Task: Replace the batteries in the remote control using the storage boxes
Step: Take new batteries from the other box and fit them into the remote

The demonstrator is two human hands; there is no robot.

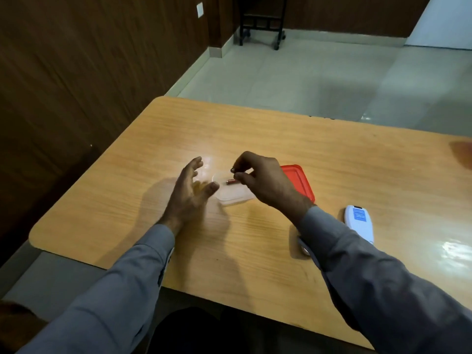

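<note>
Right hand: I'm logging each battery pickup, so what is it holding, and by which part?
The right hand pinches a small battery near one end, above the clear box. The left hand is open, holding nothing.

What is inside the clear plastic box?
One red battery lies inside the clear box. The right hand covers the box's right part, so anything there is hidden. Its grip pinches a second battery above.

A light wood-grain counter (281, 154) with rounded corners fills the middle of the view. Beyond it, toward twelve o'clock, lies pale tiled floor (293, 72). At about eleven o'clock stands a black wheeled metal stand (260, 24) against dark wood-panelled wall (76, 72), which carries a white wall plate (200, 9). A pale wall (444, 19) shows at one o'clock.
</note>
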